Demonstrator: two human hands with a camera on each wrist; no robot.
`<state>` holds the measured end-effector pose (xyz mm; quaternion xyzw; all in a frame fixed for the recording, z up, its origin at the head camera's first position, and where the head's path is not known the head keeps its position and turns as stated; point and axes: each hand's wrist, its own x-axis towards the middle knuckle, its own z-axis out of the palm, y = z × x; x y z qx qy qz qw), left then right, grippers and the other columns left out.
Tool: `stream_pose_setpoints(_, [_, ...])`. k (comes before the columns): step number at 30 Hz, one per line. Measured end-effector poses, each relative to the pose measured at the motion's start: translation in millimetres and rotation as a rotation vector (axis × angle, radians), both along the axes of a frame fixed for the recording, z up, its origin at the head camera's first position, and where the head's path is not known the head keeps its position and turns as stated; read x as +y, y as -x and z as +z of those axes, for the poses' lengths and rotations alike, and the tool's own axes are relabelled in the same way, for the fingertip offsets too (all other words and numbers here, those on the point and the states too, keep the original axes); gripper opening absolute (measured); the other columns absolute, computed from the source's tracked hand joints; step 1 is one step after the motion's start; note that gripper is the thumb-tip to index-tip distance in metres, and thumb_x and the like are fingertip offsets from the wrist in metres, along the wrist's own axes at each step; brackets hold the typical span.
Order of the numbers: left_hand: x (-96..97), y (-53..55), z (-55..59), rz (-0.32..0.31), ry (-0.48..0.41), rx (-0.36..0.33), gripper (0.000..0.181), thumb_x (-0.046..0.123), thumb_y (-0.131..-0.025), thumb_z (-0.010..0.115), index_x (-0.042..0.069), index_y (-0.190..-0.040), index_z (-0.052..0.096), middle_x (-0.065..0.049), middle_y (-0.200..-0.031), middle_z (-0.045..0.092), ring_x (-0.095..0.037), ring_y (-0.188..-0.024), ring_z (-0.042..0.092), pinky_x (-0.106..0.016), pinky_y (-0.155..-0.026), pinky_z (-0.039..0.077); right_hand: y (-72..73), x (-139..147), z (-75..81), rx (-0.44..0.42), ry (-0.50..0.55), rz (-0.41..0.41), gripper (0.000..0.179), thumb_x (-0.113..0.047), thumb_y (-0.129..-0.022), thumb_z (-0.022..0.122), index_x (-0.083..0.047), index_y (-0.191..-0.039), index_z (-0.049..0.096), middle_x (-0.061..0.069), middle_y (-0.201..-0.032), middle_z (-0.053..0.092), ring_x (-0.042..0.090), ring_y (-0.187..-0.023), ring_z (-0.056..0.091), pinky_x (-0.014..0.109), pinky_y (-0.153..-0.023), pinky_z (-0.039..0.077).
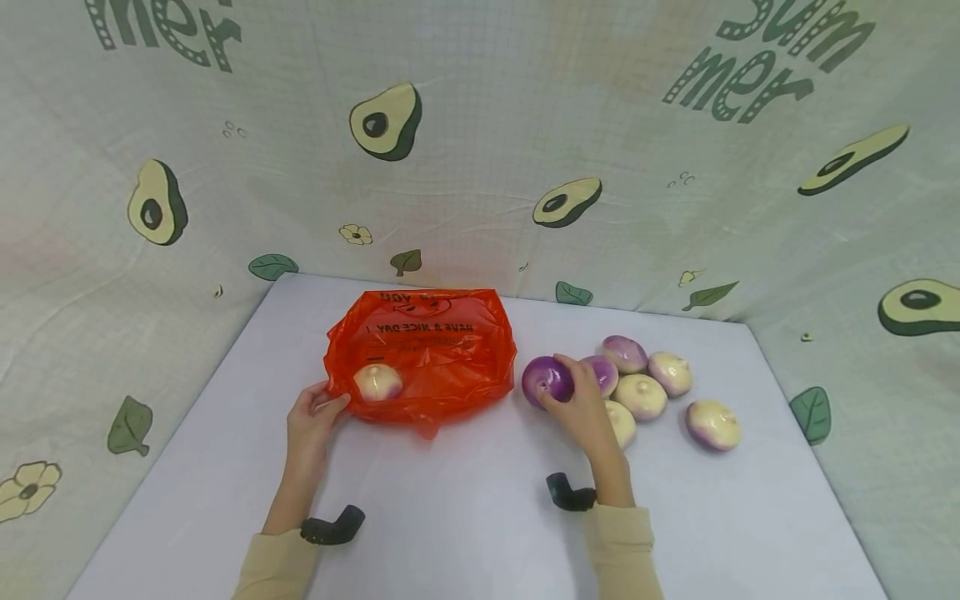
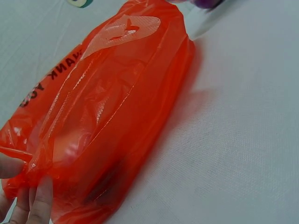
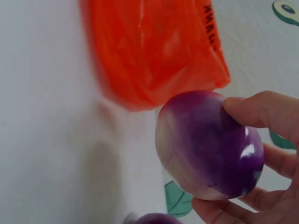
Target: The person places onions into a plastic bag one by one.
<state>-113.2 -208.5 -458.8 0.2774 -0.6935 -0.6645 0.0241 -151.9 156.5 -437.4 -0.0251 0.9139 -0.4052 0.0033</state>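
Observation:
An orange-red plastic bag (image 1: 450, 367) with dark printed lettering stands open on the table, and one turnip (image 1: 378, 382) lies inside it. My left hand (image 1: 310, 425) pinches the bag's near left edge; in the left wrist view the thumb and fingers (image 2: 41, 200) have the thin plastic between them. To the right of the bag, my right hand (image 1: 577, 404) grips a purple and white turnip (image 3: 205, 144) between thumb and fingers. In the right wrist view a shadow lies apart from this turnip on the white surface.
Several purple and white turnips (image 1: 640, 397) are grouped just right of my right hand, one turnip (image 1: 713, 425) a little apart. They rest on a white table (image 1: 465, 517). A cloth printed with avocados (image 1: 387, 122) rises behind and at both sides.

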Motion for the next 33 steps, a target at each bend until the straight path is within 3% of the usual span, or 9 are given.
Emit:
stream_pose_setpoints(9, [0.1, 0.0, 1.1, 0.001, -0.005, 0.000, 0.048, 0.024, -0.090, 0.060, 0.009, -0.133, 0.042, -0.002, -0.115, 0.049, -0.001, -0.090, 0.055, -0.025, -0.092, 0.048, -1.4, -15.4, 22.5, 0.034, 0.021, 0.002, 0.062, -0.032, -0.083, 0.067, -0.021, -0.137, 0.040, 0.011, -0.134, 0.040, 0.030, -0.128, 0.039, 0.055, -0.102, 0.038])
stream_pose_setpoints(15, [0.3, 0.3, -0.3, 0.008, -0.019, 0.004, 0.048, 0.023, -0.090, 0.060, 0.009, -0.132, 0.042, -0.001, -0.112, 0.049, -0.001, -0.089, 0.055, -0.025, -0.092, 0.048, -0.8, -30.6, 33.7, 0.081, 0.043, 0.056, 0.060, -0.030, -0.083, 0.068, -0.020, -0.135, 0.042, 0.011, -0.132, 0.042, 0.029, -0.124, 0.042, 0.051, -0.101, 0.042])
stream_pose_setpoints(20, [1.0, 0.3, -2.0, 0.025, -0.016, 0.033, 0.047, 0.020, -0.089, 0.062, 0.006, -0.130, 0.043, 0.002, -0.104, 0.051, 0.001, -0.084, 0.056, -0.019, -0.084, 0.052, 0.0, -42.6, 41.7, 0.084, 0.074, 0.101, 0.060, -0.028, -0.082, 0.068, -0.023, -0.136, 0.042, 0.010, -0.133, 0.040, 0.029, -0.124, 0.043, 0.050, -0.100, 0.043])
stream_pose_setpoints(33, [2.1, 0.5, -1.7, 0.026, -0.001, 0.015, 0.045, 0.021, -0.090, 0.061, 0.008, -0.129, 0.044, 0.000, -0.108, 0.050, 0.000, -0.085, 0.056, -0.016, -0.083, 0.051, 8.8, -73.5, 42.4, 0.130, 0.023, 0.231, 0.061, -0.022, -0.083, 0.068, -0.020, -0.138, 0.043, 0.014, -0.134, 0.041, 0.032, -0.125, 0.041, 0.052, -0.098, 0.044])
